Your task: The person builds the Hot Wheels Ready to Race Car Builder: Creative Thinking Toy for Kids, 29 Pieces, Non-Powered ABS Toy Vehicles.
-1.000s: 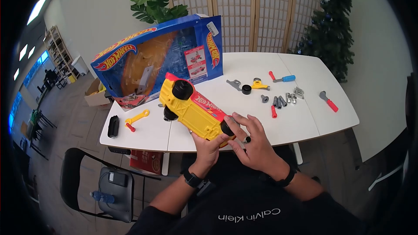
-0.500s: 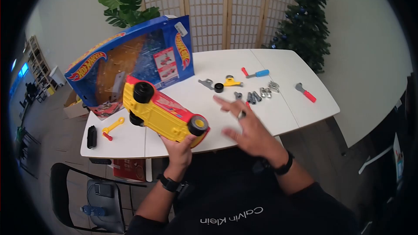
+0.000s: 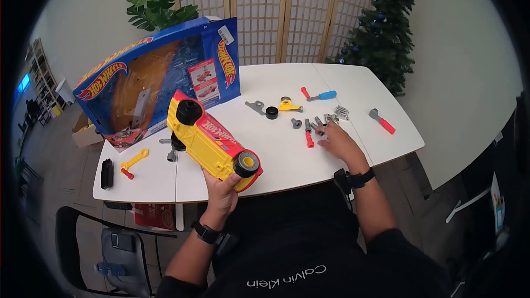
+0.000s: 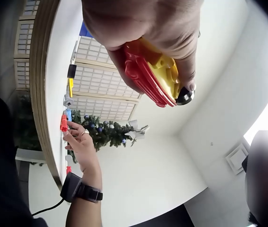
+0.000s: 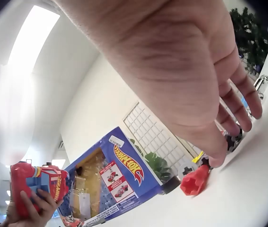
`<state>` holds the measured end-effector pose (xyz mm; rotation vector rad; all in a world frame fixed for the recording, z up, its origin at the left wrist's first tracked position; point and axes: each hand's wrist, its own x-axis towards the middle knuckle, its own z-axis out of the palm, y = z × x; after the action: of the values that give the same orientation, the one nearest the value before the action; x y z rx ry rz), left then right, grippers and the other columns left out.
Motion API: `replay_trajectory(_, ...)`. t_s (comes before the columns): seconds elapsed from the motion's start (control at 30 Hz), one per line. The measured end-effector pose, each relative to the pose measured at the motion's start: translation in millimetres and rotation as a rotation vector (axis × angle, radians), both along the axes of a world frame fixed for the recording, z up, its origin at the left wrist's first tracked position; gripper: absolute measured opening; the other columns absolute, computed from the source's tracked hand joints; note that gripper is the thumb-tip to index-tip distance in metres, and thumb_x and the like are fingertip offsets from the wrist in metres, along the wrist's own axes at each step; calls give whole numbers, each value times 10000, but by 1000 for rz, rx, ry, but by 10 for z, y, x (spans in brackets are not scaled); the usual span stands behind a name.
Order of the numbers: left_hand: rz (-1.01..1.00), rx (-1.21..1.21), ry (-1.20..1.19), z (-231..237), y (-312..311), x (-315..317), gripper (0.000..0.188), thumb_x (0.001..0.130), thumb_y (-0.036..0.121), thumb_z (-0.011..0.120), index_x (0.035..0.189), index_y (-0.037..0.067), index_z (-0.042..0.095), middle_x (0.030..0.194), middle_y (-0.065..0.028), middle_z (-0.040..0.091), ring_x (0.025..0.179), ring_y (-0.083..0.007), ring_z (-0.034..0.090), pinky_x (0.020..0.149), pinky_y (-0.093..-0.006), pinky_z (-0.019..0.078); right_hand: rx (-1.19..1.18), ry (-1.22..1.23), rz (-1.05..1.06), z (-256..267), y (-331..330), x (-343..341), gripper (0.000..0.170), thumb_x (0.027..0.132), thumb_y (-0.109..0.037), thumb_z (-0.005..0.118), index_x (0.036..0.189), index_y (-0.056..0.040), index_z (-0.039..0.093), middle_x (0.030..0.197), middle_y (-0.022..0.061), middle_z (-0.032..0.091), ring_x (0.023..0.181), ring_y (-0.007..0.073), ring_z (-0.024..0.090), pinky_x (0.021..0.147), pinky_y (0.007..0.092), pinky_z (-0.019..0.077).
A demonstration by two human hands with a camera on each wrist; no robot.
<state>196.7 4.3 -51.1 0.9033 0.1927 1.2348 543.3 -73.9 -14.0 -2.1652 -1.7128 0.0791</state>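
Note:
My left hand (image 3: 222, 196) grips a red and yellow toy car (image 3: 207, 144) by its lower end, holding it tilted above the table's front with its yellow underside and black wheels showing. The near wheel (image 3: 246, 162) has a yellow hub. Over the table, my right hand (image 3: 341, 146) reaches with its fingertips at a group of small grey bolts (image 3: 317, 123). In the right wrist view its fingers (image 5: 245, 92) are extended and apart, partly hiding the bolts. A red piece with a hexagonal end (image 5: 195, 181) lies by the thumb.
A blue toy box (image 3: 160, 77) stands at the back left. A yellow wrench (image 3: 135, 159) and black part (image 3: 106, 174) lie at the left. Farther back are a loose black wheel (image 3: 271, 112), yellow part (image 3: 288, 106) and blue-handled screwdriver (image 3: 326, 95). A red-handled tool (image 3: 385, 124) lies right.
My right hand has left the car's near wheel and moved right to the grey bolts. The left hand keeps holding the car. The head view has turned to the right.

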Motion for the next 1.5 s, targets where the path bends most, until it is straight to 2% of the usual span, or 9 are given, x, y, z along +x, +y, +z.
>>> replay_trajectory(0.03,-45,-30,-26,-31,-48,-24,932,795,62,904,1488,128,285,1403,-94,537,1321,-241,574,1152,-404,477,-18,12,9,-62,-39,-30,318,904,-100,751,1216,-76,694,1179,159,642,1113,373,657,925,465,550)
replay_trajectory(0.23,-62,-50,-25,16,-115,18,893,810,-29,857,1479,123,285,1423,-107,523,1335,-253,572,1153,-412,485,188,-60,-123,-143,-120,-38,255,908,-20,681,1159,9,644,1075,242,656,1006,440,672,885,504,548)
replay_trajectory(0.4,-63,-40,-13,13,-103,50,870,811,-37,857,1460,122,300,1406,-115,531,1306,-250,596,1138,-408,505,252,149,-128,664,-443,-413,290,879,41,704,1163,9,652,1063,181,660,928,342,714,790,441,591)
replay_trajectory(0.5,-67,-21,26,19,-94,68,869,807,-51,854,1452,124,298,1399,-118,531,1287,-254,612,1113,-407,528,347,331,388,1061,-552,-982,199,878,19,759,1070,4,709,1017,125,664,925,265,724,787,380,590)
replay_trajectory(0.87,-88,103,146,12,-147,89,969,758,-59,888,1458,107,238,1355,-135,545,1251,-268,638,1069,-415,563,305,303,662,1037,-449,-1388,149,888,-61,779,1031,-30,751,983,102,698,905,272,715,796,360,574)
replay_trajectory(1.1,-75,70,132,26,-139,107,976,750,-36,903,1454,96,241,1359,-134,548,1244,-264,640,1065,-408,564,122,-74,321,1022,-466,-1408,322,992,-399,683,984,-80,728,713,86,635,805,258,673,670,403,519)
replay_trajectory(1.27,-58,30,138,33,-120,110,996,742,1,923,1453,90,231,1350,-131,548,1254,-262,634,1075,-404,554,401,148,559,908,-401,-1501,243,1026,-325,643,1012,-100,733,846,50,694,760,283,678,694,385,533)
replay_trajectory(1.43,-47,173,262,-16,-175,146,1023,727,36,947,1450,79,225,1348,-133,544,1256,-250,630,1075,-403,553,184,-105,436,979,-429,-1456,195,1027,-264,645,1039,-83,718,979,104,708,779,287,692,726,359,547)
replay_trajectory(1.5,-47,192,265,-32,-240,141,1034,724,46,953,1452,75,220,1351,-135,540,1258,-245,626,1072,-400,554,153,176,429,1009,-476,-1448,185,1019,-252,651,1061,-80,705,965,102,696,801,276,691,728,348,543)
